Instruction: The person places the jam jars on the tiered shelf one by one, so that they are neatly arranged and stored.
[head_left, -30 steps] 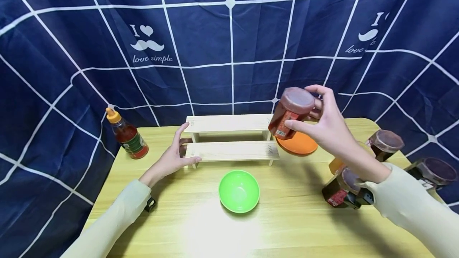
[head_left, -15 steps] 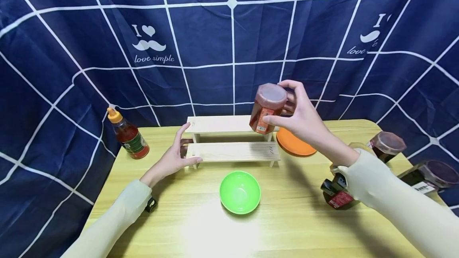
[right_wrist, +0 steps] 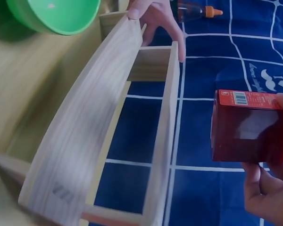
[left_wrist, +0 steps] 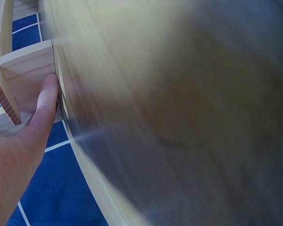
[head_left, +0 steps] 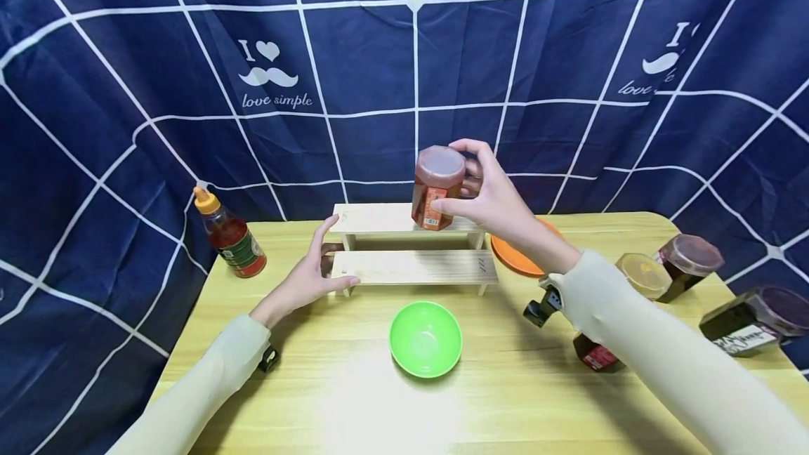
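My right hand (head_left: 496,195) pinches a hexagonal jar of dark red contents (head_left: 438,188) between thumb and fingers. In the head view the jar hangs over the upper board of a two-step wooden rack (head_left: 411,267); in the right wrist view the jar (right_wrist: 250,129) is apart from the rack. Its orange-red label (right_wrist: 247,99) bears a barcode. My left hand (head_left: 310,276) grips the rack's left end, thumb at the lower board's front edge and index finger by the upper board. In the left wrist view, one finger of that hand (left_wrist: 45,101) lies against the rack's side piece (left_wrist: 28,66).
A green bowl (head_left: 426,340) stands in front of the rack. To the left is a sauce bottle (head_left: 234,241) with a yellow cap. An orange plate (head_left: 515,255) lies right of the rack, partly behind my forearm. Several jars, including a white-labelled one (head_left: 748,328), stand at the right.
My right hand has carried the jar leftward, from above the orange plate to over the rack's upper board. My left hand has kept its place on the rack.
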A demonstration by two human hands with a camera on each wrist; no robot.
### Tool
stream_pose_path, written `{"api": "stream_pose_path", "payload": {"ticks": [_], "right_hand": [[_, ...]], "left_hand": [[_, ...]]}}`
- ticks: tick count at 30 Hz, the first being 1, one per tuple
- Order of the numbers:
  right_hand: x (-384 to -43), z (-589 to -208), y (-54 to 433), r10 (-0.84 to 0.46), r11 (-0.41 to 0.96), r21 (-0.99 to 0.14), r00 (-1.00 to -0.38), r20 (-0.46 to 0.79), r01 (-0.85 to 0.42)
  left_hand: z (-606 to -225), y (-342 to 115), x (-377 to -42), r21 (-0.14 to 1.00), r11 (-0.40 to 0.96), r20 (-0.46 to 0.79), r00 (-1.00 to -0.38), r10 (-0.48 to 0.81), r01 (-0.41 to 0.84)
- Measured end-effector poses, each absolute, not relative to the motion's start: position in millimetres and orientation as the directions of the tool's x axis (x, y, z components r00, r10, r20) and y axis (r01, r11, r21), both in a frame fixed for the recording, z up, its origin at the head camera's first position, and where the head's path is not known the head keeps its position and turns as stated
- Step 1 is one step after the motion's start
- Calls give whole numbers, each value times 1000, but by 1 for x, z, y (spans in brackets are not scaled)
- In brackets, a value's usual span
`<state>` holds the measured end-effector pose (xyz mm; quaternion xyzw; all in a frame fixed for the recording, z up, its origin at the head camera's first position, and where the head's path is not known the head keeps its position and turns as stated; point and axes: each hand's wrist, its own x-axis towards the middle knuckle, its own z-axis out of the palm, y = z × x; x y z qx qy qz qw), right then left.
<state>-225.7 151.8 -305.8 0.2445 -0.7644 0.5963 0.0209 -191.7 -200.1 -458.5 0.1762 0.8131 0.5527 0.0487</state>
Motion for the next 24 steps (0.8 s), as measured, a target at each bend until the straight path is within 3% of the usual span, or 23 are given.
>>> {"api": "stream_pose_path", "payload": {"ticks": [24], "right_hand": [[-257, -340, 100, -413, 50, -941, -864, 287, -336]], "left_hand": [[-458, -201, -191, 931, 277, 133, -926, 354, 240]]}}
